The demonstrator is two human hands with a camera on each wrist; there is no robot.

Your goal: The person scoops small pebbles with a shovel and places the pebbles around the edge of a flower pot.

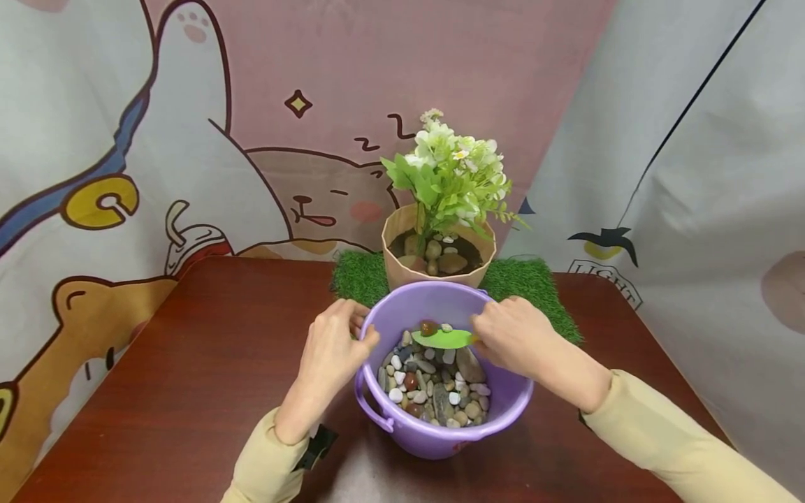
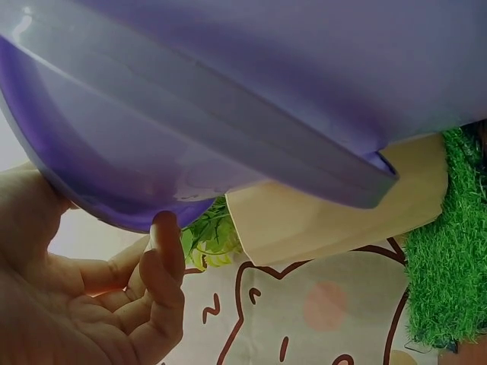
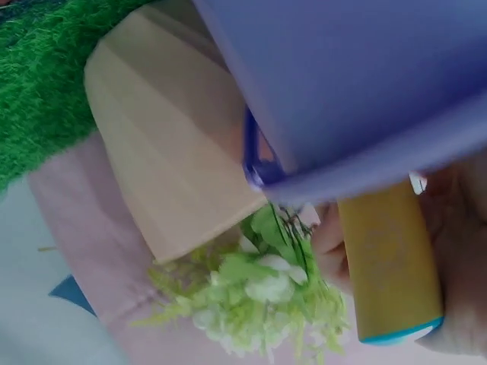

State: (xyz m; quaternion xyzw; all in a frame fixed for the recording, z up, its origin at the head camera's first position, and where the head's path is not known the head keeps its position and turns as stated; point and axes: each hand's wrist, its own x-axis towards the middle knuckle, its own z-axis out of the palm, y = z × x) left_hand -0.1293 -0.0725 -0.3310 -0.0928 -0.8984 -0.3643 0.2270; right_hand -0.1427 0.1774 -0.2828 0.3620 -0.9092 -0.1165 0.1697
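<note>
At the far left, printed cartoon animals cover the cloth (image 1: 352, 56) behind the brown worktop (image 1: 251, 335). The person's left hand (image 1: 330, 349) comes next, its grip pinching the rim of a purple bucket (image 1: 428, 447) at its left side, thumb to the inside and fingers outside. The bucket's carrying handle (image 1: 374, 406) hangs down on that same side. Inside, many stones (image 1: 441, 402) cover the bottom (white, grey, tan and a few reddish-brown). Behind the bucket, a pale peach pot (image 1: 402, 272) stands on a green grass mat (image 1: 525, 279), holding dark soil, some large stones and white flowers (image 1: 449, 175) with green leaves. A small shovel (image 1: 443, 339) is inside the bucket, its light green blade over the stones; whether it carries any is unclear. Farther right, the right hand (image 1: 512, 332) is at the bucket's right side, its grip closed round the shovel's yellow handle (image 3: 392, 258), which has a teal-edged end.
</note>
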